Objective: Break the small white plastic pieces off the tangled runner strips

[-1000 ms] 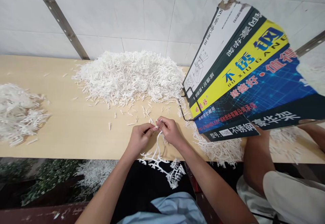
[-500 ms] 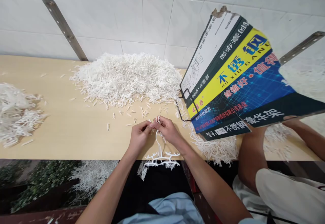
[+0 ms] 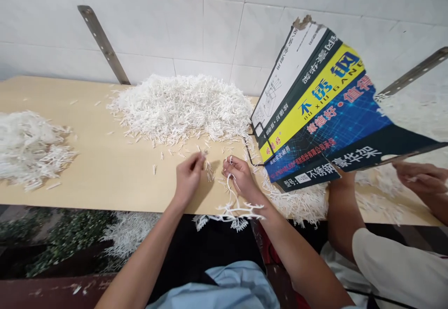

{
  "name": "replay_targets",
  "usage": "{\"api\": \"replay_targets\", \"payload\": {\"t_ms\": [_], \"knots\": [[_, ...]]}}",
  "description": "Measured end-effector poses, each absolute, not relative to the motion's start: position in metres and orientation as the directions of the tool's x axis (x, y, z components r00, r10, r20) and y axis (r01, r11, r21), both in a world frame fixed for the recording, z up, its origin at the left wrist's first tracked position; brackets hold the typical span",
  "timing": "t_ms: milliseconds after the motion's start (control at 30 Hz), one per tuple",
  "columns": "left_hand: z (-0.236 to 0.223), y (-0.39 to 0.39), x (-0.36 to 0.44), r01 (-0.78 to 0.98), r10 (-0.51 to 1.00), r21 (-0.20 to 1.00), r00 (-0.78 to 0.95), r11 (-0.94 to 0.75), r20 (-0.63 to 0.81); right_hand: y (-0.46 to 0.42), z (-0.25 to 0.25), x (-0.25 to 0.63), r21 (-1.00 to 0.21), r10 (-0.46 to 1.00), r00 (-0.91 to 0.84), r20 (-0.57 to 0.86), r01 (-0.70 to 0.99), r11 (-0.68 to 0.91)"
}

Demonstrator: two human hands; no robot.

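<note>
My left hand [image 3: 190, 174] is closed in a pinch above the table, with a pale blur at its fingertips too small to name. Just beside those fingertips are several small white plastic sticks [image 3: 209, 171]. To the right, my right hand [image 3: 240, 174] grips a white branched plastic stem [image 3: 231, 188] by its upper end. The stem curves down toward me, and its forked lower arms spread over the table's front edge near my wrist. Some white clusters at its lower end hang over my lap.
A large heap of white sticks [image 3: 189, 108] lies by the tiled wall, another pile [image 3: 31, 148] at left. A printed cardboard sheet [image 3: 311, 113] stands at right in a black wire holder [image 3: 249, 150]. Beyond it, another person's hand [image 3: 425, 176] works. Artificial greenery [image 3: 70, 239] sits below the table.
My hands, together half a second ago, have moved apart: left hand to the left and up, right hand slightly right. The branched stem has shifted right with my right hand.
</note>
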State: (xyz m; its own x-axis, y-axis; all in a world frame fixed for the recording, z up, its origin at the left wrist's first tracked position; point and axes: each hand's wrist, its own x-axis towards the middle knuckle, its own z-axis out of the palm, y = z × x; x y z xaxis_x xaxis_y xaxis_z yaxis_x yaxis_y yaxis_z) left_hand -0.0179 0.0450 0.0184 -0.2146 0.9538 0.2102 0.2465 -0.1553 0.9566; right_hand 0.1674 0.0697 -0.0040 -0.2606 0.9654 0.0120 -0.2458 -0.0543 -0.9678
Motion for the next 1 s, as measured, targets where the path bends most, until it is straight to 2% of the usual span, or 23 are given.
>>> {"api": "replay_targets", "payload": {"t_ms": [100, 200, 300, 367, 433, 500, 567, 700, 800, 900, 1000], "knots": [[0.037, 0.074, -0.045, 0.367, 0.942, 0.909, -0.184, -0.2, 0.281, 0.069, -0.007, 0.165, -0.975, 0.982, -0.187, 0.033, -0.224, -0.01], [0.048, 0.09, -0.067, 0.542, 0.914, 0.813, -0.183, -0.213, 0.362, 0.068, -0.007, 0.164, -0.984, 0.98, -0.194, 0.045, -0.176, 0.011], [0.048, 0.071, -0.061, 0.556, 0.902, 0.797, -0.178, -0.236, 0.392, 0.068, -0.005, 0.163, -0.99, 0.979, -0.203, 0.034, -0.143, 0.005], [0.042, 0.044, -0.041, 0.417, 0.946, 0.888, -0.161, -0.194, 0.282, 0.067, -0.002, 0.163, -0.992, 0.981, -0.194, 0.027, -0.13, 0.002], [0.033, 0.014, -0.014, 0.193, 0.989, 0.98, -0.123, -0.056, 0.081, 0.063, 0.001, 0.162, -0.993, 0.985, -0.168, 0.038, -0.118, 0.018], [0.025, -0.011, 0.011, -0.05, 0.997, 0.998, -0.055, 0.042, -0.045, 0.054, 0.005, 0.161, -0.993, 0.988, -0.145, 0.049, -0.111, 0.033], [0.019, -0.03, 0.028, -0.216, 0.995, 0.972, -0.015, 0.094, -0.1, 0.041, 0.009, 0.158, -0.993, 0.991, -0.129, 0.038, -0.115, 0.023], [0.019, -0.048, 0.031, -0.352, 0.977, 0.911, 0.083, 0.215, -0.198, 0.011, 0.013, 0.15, -0.991, 1.0, 0.023, 0.009, -0.13, 0.012], [0.022, -0.051, 0.017, -0.445, 0.947, 0.839, 0.218, 0.313, -0.238, 0.0, 0.015, 0.146, -0.981, 0.986, 0.151, -0.076, -0.191, -0.047], [0.022, -0.056, 0.0, -0.506, 0.907, 0.771, 0.358, 0.386, -0.219, -0.002, 0.019, 0.149, -0.969, 0.968, 0.204, -0.148, -0.225, -0.101], [0.022, -0.065, -0.016, -0.552, 0.89, 0.731, 0.424, 0.401, -0.168, -0.004, 0.026, 0.158, -0.97, 0.958, 0.221, -0.181, -0.199, -0.138]]}}
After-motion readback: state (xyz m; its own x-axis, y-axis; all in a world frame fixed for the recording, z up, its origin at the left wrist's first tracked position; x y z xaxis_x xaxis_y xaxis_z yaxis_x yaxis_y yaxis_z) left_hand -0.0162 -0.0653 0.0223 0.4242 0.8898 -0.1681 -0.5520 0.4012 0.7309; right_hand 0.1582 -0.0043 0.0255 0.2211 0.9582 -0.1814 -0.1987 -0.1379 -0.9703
